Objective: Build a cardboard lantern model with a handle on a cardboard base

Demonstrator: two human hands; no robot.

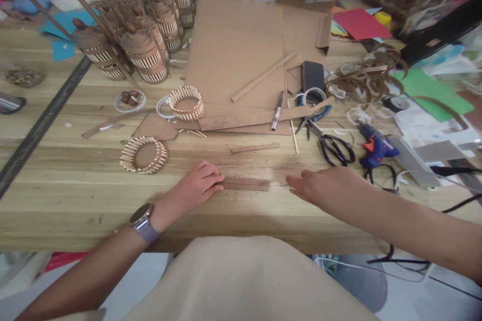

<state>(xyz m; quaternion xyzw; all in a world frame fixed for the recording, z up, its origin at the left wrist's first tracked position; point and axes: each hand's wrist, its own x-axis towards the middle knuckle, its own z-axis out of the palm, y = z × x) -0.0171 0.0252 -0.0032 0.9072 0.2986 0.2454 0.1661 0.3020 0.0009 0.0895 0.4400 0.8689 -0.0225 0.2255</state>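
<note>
My left hand (196,188) rests on the wooden table (75,195) with its fingertips pressed together on the left end of a narrow brown cardboard strip (246,183) that lies flat near the front edge. My right hand (320,185) lies just right of the strip, fingers closed; something thin shows at its fingertips, and I cannot make out what it is. A watch sits on my left wrist.
Two stick-walled rings (143,155) (186,103) lie left of centre, with several finished little baskets (145,55) behind. Flat cardboard sheets (241,55), a pen (277,110), scissors (331,143), a blue glue gun (374,148), tape rolls and paper curls fill the right.
</note>
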